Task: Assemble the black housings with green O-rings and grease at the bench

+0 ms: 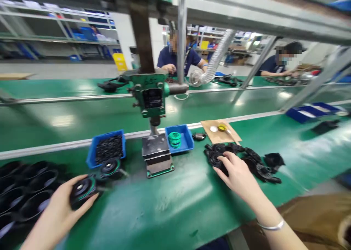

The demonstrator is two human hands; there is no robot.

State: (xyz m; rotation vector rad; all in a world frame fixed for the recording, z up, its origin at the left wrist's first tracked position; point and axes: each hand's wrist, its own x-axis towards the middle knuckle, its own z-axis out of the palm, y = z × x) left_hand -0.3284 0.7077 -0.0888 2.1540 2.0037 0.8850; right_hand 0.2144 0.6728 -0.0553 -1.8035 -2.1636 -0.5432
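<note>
My left hand grips a round black housing with a green ring and a pale centre, thumb and fingers on opposite sides. Just beyond it, a similar black housing with a green ring rests on the bench by a blue bin of small black parts. On the other side, my right hand has its fingers closed around a round black part at the near-left end of a pile of black parts. The fingertips partly cover that part.
A green press stands mid-bench above a metal block. Beside it, a blue bin holds green rings. Cardboard carries a yellow pot. Large black cups crowd the left. Two people work across the bench.
</note>
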